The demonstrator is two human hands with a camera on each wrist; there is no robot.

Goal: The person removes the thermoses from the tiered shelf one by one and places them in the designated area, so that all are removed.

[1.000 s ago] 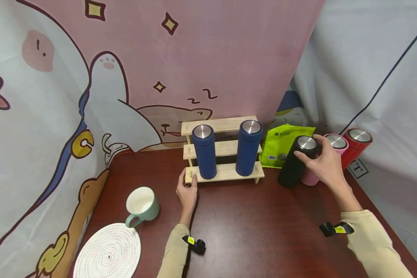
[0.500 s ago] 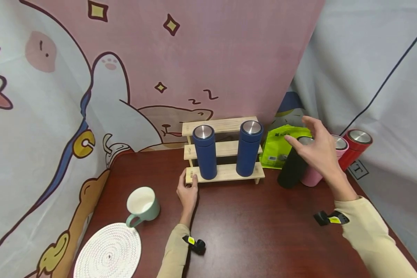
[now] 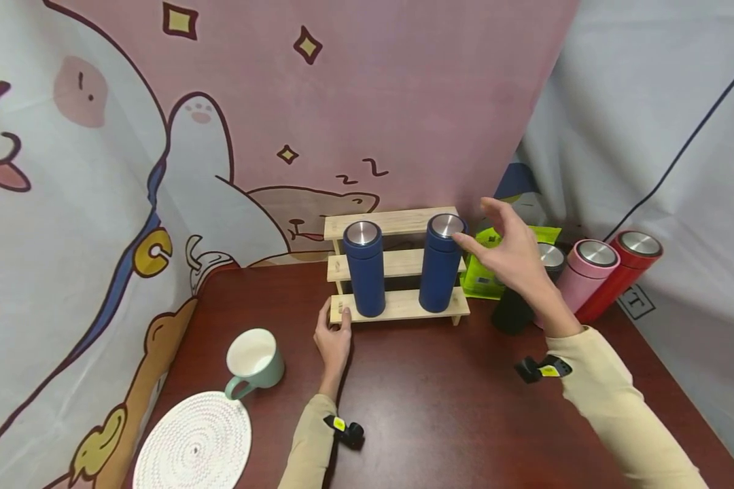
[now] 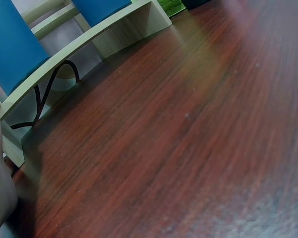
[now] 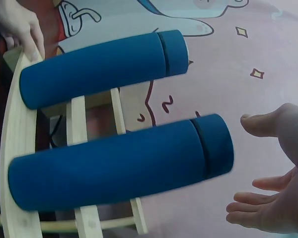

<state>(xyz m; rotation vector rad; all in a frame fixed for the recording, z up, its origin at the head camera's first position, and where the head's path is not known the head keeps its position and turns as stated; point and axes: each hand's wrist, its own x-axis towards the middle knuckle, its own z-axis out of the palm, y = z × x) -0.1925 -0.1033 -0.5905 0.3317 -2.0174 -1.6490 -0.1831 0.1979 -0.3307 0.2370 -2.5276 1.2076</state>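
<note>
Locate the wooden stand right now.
In the head view, the wooden stand is slightly right of centre, its left end gripped by the left hand, two blue bottles standing on its lowest tier, and the green pouch beside its right end.

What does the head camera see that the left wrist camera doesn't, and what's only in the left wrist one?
Only the head view shows the green mug, the round white mat, the pink bottle, the red bottle and the right hand.

Only the left wrist view shows a dark looping line under the stand, maybe a cord.

Both show the wooden stand, two blue bottles, the left hand gripping the stand's end, and the brown table. The left wrist view cuts off the bottles' tops.
</note>
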